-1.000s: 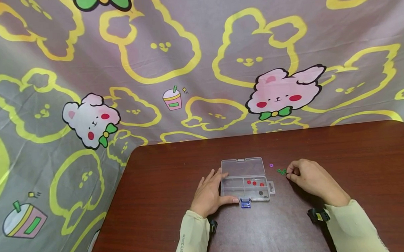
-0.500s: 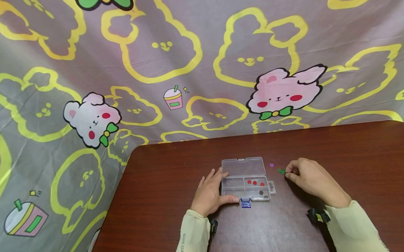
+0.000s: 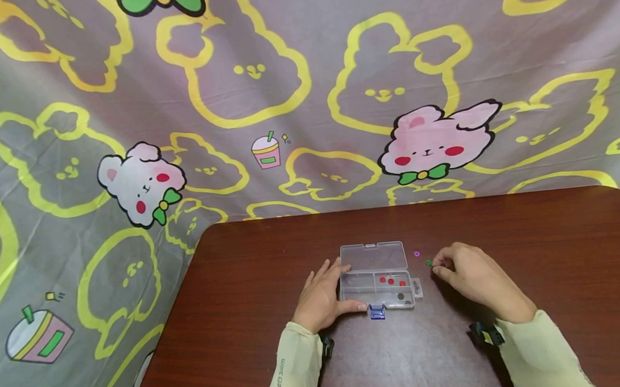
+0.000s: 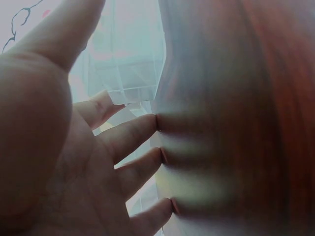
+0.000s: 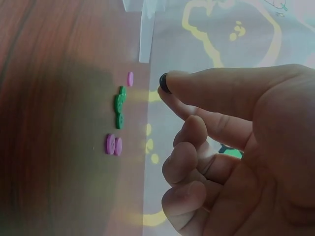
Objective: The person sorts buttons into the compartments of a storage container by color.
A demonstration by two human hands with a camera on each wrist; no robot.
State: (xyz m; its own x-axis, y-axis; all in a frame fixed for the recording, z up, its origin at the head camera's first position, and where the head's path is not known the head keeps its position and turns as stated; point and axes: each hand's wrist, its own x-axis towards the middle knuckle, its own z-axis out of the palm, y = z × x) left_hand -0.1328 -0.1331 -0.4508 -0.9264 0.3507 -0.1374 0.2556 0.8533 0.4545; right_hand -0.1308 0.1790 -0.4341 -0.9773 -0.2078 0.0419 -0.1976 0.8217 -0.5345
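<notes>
A clear plastic compartment box [image 3: 358, 299] lies with its lid [image 3: 372, 257] swung back. Red buttons [image 3: 391, 281] fill part of its back right compartment, and dark buttons [image 3: 401, 297] lie in the front one. My left hand [image 3: 317, 298] rests against the box's left side, fingers spread and nearly straight, thumb along the front edge by the blue latch [image 3: 377, 312]. To the right, my right hand [image 3: 472, 273] pinches a black button [image 5: 164, 83] between thumb and index finger above the table. Green buttons [image 5: 119, 104] lie beside that hand, partly hidden by it in the head view.
A purple button [image 3: 417, 253] lies behind the green ones, and two more purple buttons [image 5: 111, 143] show in the right wrist view. The brown wooden table [image 3: 251, 264] ends at a patterned cloth [image 3: 317, 102] along its back and left.
My right hand has moved slightly left, covering more of the green buttons in the head view. The left hand and the box have stayed put.
</notes>
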